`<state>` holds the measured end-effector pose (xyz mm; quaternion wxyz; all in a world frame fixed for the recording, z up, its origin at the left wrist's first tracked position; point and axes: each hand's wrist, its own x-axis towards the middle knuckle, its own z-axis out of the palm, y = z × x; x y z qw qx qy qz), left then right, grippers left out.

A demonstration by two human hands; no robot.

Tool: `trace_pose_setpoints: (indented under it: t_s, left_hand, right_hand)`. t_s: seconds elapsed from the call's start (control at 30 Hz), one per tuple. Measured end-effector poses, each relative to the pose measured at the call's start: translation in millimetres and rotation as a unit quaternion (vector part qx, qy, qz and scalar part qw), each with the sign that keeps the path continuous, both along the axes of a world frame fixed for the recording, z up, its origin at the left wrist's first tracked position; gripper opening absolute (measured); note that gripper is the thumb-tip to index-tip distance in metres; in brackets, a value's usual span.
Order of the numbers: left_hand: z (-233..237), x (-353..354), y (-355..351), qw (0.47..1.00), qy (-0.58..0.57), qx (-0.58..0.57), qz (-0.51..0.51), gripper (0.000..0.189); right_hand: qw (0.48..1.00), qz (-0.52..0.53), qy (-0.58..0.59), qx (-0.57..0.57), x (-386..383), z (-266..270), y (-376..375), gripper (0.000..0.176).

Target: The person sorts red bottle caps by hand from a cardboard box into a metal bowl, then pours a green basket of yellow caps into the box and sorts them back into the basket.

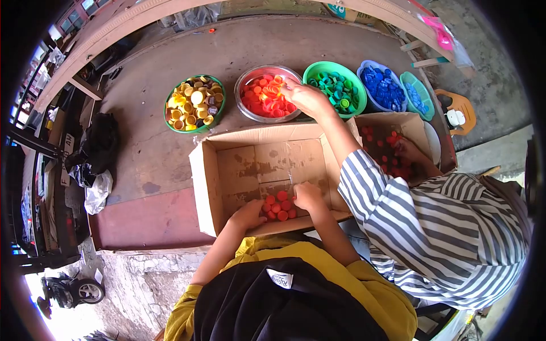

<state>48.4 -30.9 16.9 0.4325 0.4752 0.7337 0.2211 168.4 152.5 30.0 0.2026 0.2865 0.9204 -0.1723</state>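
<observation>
A cardboard box (224, 193) sits right in front of me on the table. Inside, at its near edge, lies a small pile of red-orange bottle caps (275, 208). My left hand (248, 215) rests at the left side of these caps, thumb apart from the fingers. On their right side is my right hand (307, 196), its fingers curled in; whatever may be inside them is hidden. Both hands are low in the box, close to the caps.
A co-worker's hand (307, 98) reaches over my box into a metal bowl (242, 111) of red and orange caps. Nearby stand a basket (168, 116) of yellow caps, a green bowl (359, 85), blue-filled bowls (405, 102) and a second box (418, 126) holding the co-worker's other hand.
</observation>
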Motion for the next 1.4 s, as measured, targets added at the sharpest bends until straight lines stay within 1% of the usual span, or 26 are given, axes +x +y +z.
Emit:
trace_pose_setpoints:
  t_s: [0.07, 0.2, 0.27, 0.3, 0.37, 0.43, 0.5, 0.57, 0.6, 0.63, 0.7, 0.73, 0.77, 0.8, 0.83, 0.93, 0.97, 1.0, 1.07, 1.17, 1.27, 1.33, 1.37, 1.4]
  left_hand:
    - [-7.7, -1.8, -0.7, 1.000, -0.003, -0.010, 0.010, 0.041]
    - [-1.9, -4.0, 4.6, 0.999, 0.014, -0.036, 0.003, 0.043]
    - [-7.5, 8.2, 3.7, 0.996, 0.068, 0.025, -0.055, 0.041]
    - [-6.3, 13.6, 3.7, 0.990, 0.096, 0.055, -0.084, 0.040]
    - [-3.1, 14.0, 3.6, 0.994, 0.062, 0.057, -0.071, 0.039]
    - [-1.9, 11.4, 4.7, 0.995, 0.035, 0.059, -0.066, 0.036]
    - [1.9, 11.1, 7.4, 0.996, 0.027, 0.055, -0.071, 0.033]
    - [1.9, 12.7, 8.0, 0.995, 0.021, 0.064, -0.070, 0.030]
    - [2.1, 14.0, 7.4, 0.995, 0.020, 0.077, -0.065, 0.029]
    - [2.8, 13.6, 7.5, 0.994, 0.020, 0.089, -0.060, 0.028]
    - [12.1, 12.0, 8.2, 0.997, -0.022, 0.057, -0.042, 0.027]
    - [16.9, 11.1, 8.8, 0.998, -0.043, 0.041, -0.032, 0.027]
    - [5.3, 12.8, 7.1, 0.996, -0.040, 0.078, -0.017, 0.026]
    - [4.2, 12.2, 6.9, 0.997, -0.025, 0.067, -0.026, 0.025]
    - [3.1, 11.8, 6.9, 0.998, -0.012, 0.056, -0.036, 0.025]
    - [10.0, 7.5, 7.2, 0.997, 0.029, 0.036, -0.054, 0.026]
    - [12.1, 7.2, 7.4, 0.997, 0.041, 0.032, -0.060, 0.027]
    - [6.9, 7.3, 7.5, 0.997, 0.031, 0.033, -0.062, 0.027]
    - [-7.7, 5.8, 6.8, 0.997, 0.013, 0.034, -0.064, 0.028]
    - [6.3, 3.7, 6.7, 0.997, -0.010, 0.077, -0.016, 0.025]
    - [34.5, -2.4, 14.4, 0.989, 0.016, 0.145, 0.035, 0.020]
    - [44.4, -5.8, 18.0, 0.979, -0.048, 0.170, 0.103, 0.019]
    - [48.9, -7.9, 19.8, 0.970, -0.079, 0.182, 0.136, 0.019]
    - [54.6, -10.3, 21.6, 0.962, -0.053, 0.217, 0.157, 0.019]
  right_hand:
    - [1.000, -0.015, 0.016, -0.018, 0.3, 3.6, 0.4, 0.015]
    - [0.998, -0.003, 0.037, -0.046, 0.1, 2.0, 1.7, 0.017]
    - [0.992, 0.013, 0.090, -0.089, -1.1, 2.9, 1.6, 0.018]
    - [0.978, 0.026, 0.158, -0.135, -4.5, 8.0, 0.3, 0.018]
    - [0.936, 0.040, 0.283, -0.205, -15.3, 18.1, -3.7, 0.019]
    - [0.899, 0.039, 0.377, -0.217, -36.3, 48.3, -10.1, 0.017]
    - [0.865, 0.013, 0.455, -0.210, -64.6, 89.1, -13.0, 0.015]
    - [0.832, -0.011, 0.519, -0.198, -89.7, 118.8, -14.2, 0.011]
    - [0.813, -0.012, 0.551, -0.191, -100.6, 127.1, -11.3, 0.011]
    - [0.804, -0.017, 0.563, -0.189, -109.9, 128.8, -5.9, 0.010]
    - [0.780, -0.014, 0.599, -0.182, -125.1, 134.7, 3.5, 0.010]
    - [0.753, -0.025, 0.628, -0.194, -131.4, 141.9, 5.0, 0.011]
    - [0.748, -0.054, 0.631, -0.198, -136.4, 144.0, 9.5, 0.011]
    - [0.742, -0.084, 0.633, -0.203, -139.7, 145.3, 15.5, 0.012]
    - [0.739, -0.094, 0.645, -0.169, -144.5, 145.3, 22.6, 0.014]
    - [0.754, -0.082, 0.646, -0.089, -153.9, 142.0, 45.2, 0.024]
    - [0.804, -0.041, 0.592, -0.029, -155.6, 124.2, 60.3, 0.035]
    - [0.861, -0.035, 0.502, 0.071, -148.9, 123.8, 57.8, 0.048]
    - [0.862, -0.042, 0.495, 0.099, -137.4, 100.0, 54.3, 0.053]
    - [0.834, -0.005, 0.547, 0.071, -114.5, 86.3, 45.4, 0.040]
    - [0.871, -0.011, 0.489, -0.039, -82.9, 63.2, 31.0, 0.027]
    - [0.932, -0.016, 0.342, -0.122, -60.6, 64.7, 18.1, 0.022]
    - [0.932, -0.009, 0.318, -0.176, -53.1, 61.9, 11.9, 0.023]
    - [0.928, -0.002, 0.294, -0.228, -47.0, 59.7, 7.3, 0.024]
